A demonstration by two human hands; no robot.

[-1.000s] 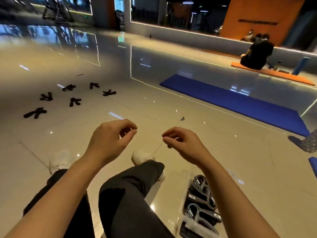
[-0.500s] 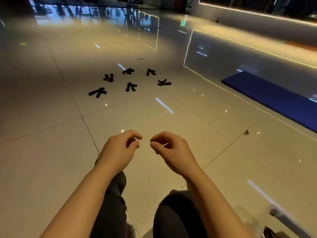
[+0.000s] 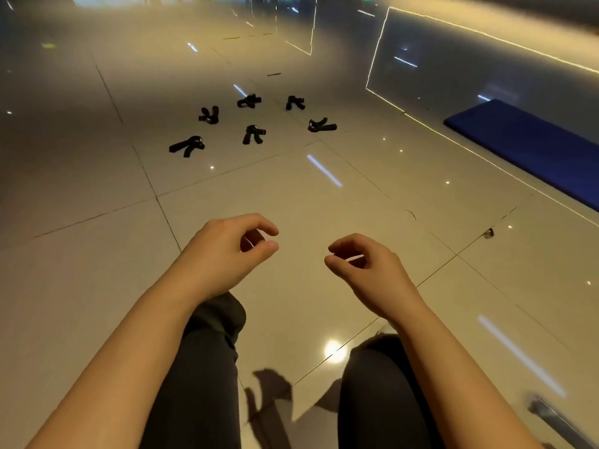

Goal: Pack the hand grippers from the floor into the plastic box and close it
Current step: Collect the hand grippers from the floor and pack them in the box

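Obs.: both of your hands are raised in front of you, over your knees, and hold nothing. Left hand [image 3: 223, 251]: fingers loosely curled, thumb and forefinger tips close but apart, nothing between them. Right hand [image 3: 363, 267]: same loose curl, a pale glint shows in the gap between thumb and fingers, which I read as floor reflection, not an object.

Task items: six black hand grippers lie scattered on the tiled floor [image 3: 97, 254], well ahead of you and slightly to your left, all out of arm's reach from this posture. Nearest pair: left-front gripper [image 3: 187, 146] and middle-front gripper [image 3: 253, 134]. Behind them: back-left gripper [image 3: 209, 115], back-middle gripper [image 3: 249, 101], back-right gripper [image 3: 295, 103]. Right-side gripper [image 3: 322, 125] lies a little apart from the rest. None touches another, as far as the view resolves.

Plastic box: only a blurred edge [image 3: 551, 416] shows at the lower right corner; I take it to be the box, low confidence. Whether it is open cannot be told here.

A blue mat [image 3: 531, 147] lies to your right, clear of the grippers.

Judgement: the step is the approach to the pile; no gripper from this cluster is in hand yet. Next move calls for closing the gap to the grippers, then taking the nearest ones first, one per hand, and carrying them back toward the box at your right.
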